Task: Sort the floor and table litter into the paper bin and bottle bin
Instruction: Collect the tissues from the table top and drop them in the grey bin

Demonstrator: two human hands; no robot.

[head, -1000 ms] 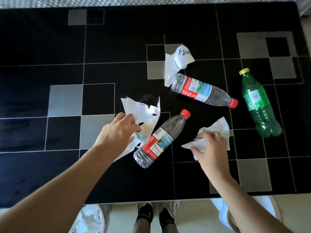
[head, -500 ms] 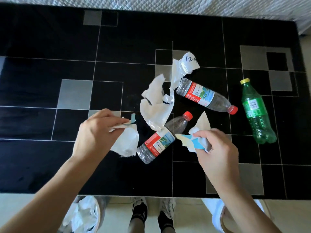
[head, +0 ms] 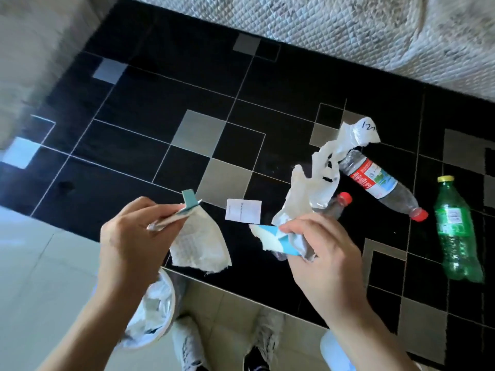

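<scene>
My left hand (head: 134, 236) pinches a torn white paper scrap (head: 199, 243) with a blue strip, held above the table's near edge. My right hand (head: 318, 250) grips a crumpled white and blue paper piece (head: 273, 236). A large crumpled white paper (head: 313, 188) lies beyond it, over a clear red-capped bottle (head: 338, 203). Another clear bottle with a red label (head: 377, 182) lies to the right, with a paper marked with writing (head: 361, 132) at its far end. A green bottle (head: 455, 231) lies at the far right. A small white slip (head: 243, 210) lies flat on the table. A bin holding white paper (head: 158, 306) stands on the floor under my left arm.
The black table with grey squares (head: 187, 103) fills most of the view. A quilted white bed cover (head: 348, 30) runs along its far side. My shoes (head: 187, 344) stand on the pale tiled floor by the table's near edge. A white rim (head: 332, 349) shows low at the right.
The view has swung left and tilted. Both hands have lifted their paper pieces up and toward me. A small white slip now shows on the table.
</scene>
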